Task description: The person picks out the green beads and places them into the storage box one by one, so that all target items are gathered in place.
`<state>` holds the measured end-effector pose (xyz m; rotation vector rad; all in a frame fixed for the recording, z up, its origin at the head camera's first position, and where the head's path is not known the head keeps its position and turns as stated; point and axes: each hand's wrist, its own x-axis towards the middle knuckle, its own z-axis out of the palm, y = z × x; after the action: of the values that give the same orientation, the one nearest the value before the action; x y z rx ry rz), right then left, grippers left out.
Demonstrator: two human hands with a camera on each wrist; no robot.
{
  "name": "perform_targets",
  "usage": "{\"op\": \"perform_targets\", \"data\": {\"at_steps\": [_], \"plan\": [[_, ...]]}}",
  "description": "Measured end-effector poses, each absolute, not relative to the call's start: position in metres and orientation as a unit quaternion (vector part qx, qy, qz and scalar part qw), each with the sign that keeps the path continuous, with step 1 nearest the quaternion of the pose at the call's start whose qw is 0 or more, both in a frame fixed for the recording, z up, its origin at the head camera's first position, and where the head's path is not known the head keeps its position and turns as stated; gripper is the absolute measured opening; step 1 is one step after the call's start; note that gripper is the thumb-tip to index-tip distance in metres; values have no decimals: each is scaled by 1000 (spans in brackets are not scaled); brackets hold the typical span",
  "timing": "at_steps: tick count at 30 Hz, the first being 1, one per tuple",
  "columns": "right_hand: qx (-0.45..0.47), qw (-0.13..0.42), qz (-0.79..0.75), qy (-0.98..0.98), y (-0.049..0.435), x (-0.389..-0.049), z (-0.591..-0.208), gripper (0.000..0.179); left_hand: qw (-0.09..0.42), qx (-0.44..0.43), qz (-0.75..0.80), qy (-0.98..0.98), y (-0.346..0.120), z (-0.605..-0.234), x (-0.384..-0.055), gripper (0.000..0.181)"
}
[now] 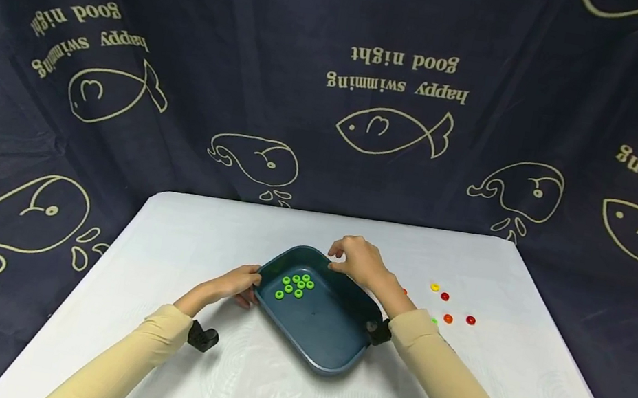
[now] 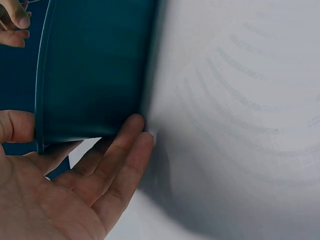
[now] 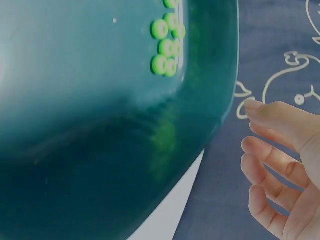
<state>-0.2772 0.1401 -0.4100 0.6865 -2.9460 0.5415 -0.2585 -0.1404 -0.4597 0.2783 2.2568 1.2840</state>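
A dark teal plastic tray (image 1: 323, 332) stands tilted slantwise on the white table. Several small green rings (image 1: 299, 284) lie together at its left end. My left hand (image 1: 237, 282) grips the tray's left end; in the left wrist view the thumb (image 2: 17, 126) hooks over the rim and the fingers (image 2: 125, 167) lie against the outer wall. Near the far rim is my right hand (image 1: 362, 261), its fingers loosely bent. The right wrist view shows nothing between the thumb and fingers of that hand (image 3: 285, 165), and a gap to the tray's rim.
Right of the tray, loose rings lie on the white table (image 1: 164, 230): a yellow one (image 1: 435, 287), an orange one (image 1: 447, 319), red ones (image 1: 471, 320) and a green one partly behind the right sleeve (image 1: 453, 380). A dark printed cloth (image 1: 322, 179) hangs behind the table.
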Motion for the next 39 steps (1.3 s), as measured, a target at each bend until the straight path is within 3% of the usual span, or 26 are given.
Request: {"op": "perform_targets", "data": {"at_steps": [21, 39], "plan": [[166, 52, 180, -968, 207, -269, -400, 25, 264, 106, 472, 835, -140, -458, -258, 43], [125, 52, 180, -974, 266, -247, -416, 25, 262, 102, 470, 837, -139, -459, -258, 44]]}}
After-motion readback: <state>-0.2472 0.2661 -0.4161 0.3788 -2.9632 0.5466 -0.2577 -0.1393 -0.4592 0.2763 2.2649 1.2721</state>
